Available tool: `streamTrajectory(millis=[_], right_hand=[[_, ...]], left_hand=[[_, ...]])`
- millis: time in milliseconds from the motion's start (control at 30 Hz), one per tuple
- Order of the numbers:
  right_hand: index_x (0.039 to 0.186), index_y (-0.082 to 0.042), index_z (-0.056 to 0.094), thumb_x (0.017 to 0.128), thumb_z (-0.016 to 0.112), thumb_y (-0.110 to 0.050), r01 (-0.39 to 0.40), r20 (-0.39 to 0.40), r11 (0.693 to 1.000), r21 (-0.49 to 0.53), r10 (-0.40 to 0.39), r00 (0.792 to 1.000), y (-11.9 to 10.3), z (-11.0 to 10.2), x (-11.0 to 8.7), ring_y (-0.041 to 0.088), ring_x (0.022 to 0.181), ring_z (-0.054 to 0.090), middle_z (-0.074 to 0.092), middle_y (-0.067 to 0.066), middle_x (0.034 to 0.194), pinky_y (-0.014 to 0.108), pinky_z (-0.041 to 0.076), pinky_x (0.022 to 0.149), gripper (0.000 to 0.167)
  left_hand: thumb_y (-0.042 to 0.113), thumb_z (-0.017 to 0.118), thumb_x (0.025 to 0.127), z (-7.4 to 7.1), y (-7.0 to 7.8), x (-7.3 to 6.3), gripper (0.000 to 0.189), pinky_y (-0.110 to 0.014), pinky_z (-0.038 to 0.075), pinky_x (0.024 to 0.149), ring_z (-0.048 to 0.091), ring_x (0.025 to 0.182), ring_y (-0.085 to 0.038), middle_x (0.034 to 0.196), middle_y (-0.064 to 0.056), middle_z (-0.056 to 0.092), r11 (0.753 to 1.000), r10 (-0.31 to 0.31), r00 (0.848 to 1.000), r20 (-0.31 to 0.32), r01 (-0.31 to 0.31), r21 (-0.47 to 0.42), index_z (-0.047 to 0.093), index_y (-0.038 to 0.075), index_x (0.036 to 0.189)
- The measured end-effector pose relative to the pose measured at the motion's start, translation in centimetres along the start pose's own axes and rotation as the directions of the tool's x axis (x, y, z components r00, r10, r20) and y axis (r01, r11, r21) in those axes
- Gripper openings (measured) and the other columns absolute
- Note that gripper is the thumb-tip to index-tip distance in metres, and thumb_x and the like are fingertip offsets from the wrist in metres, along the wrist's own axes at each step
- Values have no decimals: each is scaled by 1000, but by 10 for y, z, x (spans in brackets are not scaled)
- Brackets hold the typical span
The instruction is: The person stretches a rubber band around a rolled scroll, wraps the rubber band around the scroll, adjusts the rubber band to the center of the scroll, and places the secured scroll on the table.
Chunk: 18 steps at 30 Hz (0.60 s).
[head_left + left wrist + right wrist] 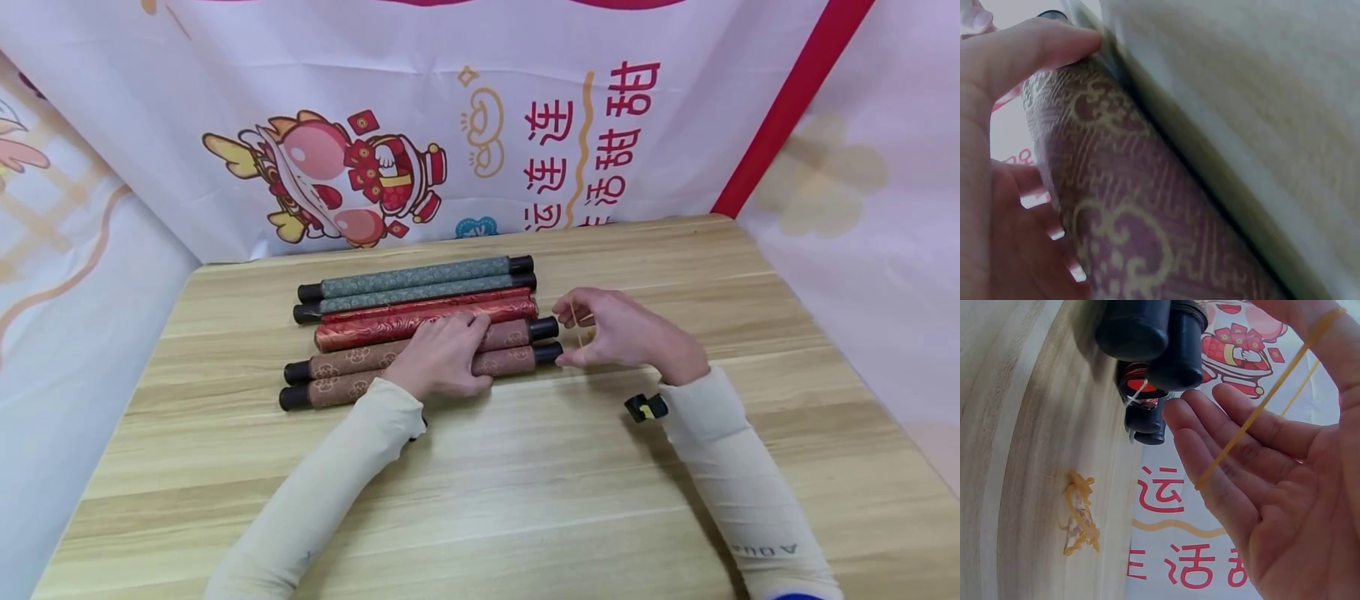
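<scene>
My left hand [446,354] lies across two brown patterned scrolls with black end knobs. Its thumb is on the near side of the nearer brown scroll [337,389], and its fingers reach over the farther brown scroll [348,362]. Beyond them is a rolled red scroll [360,331], then two grey-green scrolls [416,277], all side by side. At the right ends of the brown scrolls is my right hand [618,329], with a yellow rubber band [1254,415] stretched between its thumb and extended fingers. The band does not go round the scrolls.
A small tangle of yellow rubber bands [1082,515] lies on the wooden table [525,500], close to the knobs in the right wrist view. Behind the table hangs a white cloth [300,75] with cartoon figures and red characters.
</scene>
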State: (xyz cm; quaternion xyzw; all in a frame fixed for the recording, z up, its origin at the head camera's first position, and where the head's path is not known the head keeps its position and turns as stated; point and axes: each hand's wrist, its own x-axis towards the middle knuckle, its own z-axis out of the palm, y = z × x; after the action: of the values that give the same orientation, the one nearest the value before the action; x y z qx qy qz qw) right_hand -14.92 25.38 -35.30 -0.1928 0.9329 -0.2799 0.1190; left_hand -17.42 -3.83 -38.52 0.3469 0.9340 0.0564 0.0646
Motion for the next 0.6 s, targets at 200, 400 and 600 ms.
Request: streamTrajectory(millis=[200,400,600], right_hand=[[138,-8,60,79,93,-38,-12,11,1000,1,12,1000,1,1,1,27,120,66,69,8,129,49,55,106,74],[139,-8,59,78,94,-40,1,16,1000,0,-1,1000,2,3,3,27,121,66,69,8,130,48,55,107,77],[141,-8,58,77,95,-41,8,12,1000,10,-8,1000,1,6,4,28,124,66,68,8,135,50,53,109,81]], left_hand=[[55,78,88,-4,-4,-6,84,-57,55,102,67,126,-33,146,-9,62,998,48,999,-4,-48,-37,47,15,156],[57,73,94,-5,-8,-13,87,-56,53,106,65,130,-33,148,-11,62,995,89,996,-7,-89,-50,41,14,162],[59,65,99,-9,-9,-19,86,-59,45,116,54,143,-38,160,-16,51,992,102,995,17,-101,-71,35,11,165]])
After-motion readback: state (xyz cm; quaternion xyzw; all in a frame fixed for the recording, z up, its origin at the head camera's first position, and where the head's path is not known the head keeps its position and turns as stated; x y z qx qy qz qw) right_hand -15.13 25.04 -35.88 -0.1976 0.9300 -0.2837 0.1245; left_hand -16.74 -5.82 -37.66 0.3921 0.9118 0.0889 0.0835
